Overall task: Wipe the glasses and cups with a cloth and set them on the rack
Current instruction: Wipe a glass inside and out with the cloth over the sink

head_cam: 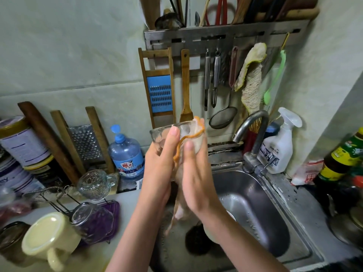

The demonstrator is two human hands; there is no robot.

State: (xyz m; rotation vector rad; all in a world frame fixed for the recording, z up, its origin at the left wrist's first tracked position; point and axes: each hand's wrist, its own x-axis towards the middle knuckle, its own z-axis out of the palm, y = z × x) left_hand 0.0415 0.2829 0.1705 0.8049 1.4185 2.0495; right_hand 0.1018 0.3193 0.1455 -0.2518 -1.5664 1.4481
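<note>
Two hands meet over the sink (261,209): the left hand (158,169) grips the clear glass (155,136), the right hand (196,175) pinches the cloth (197,143) against its side; the faucet (255,124) stands near, rightward.

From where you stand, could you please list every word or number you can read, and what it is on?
"ey": lower tin, rest cut off.
Water bottle label: red characters, too blurred.
Spray bottle label: too blurred.
Green-labelled bottle: too blurred.
Red-and-white bag: too blurred.
</note>
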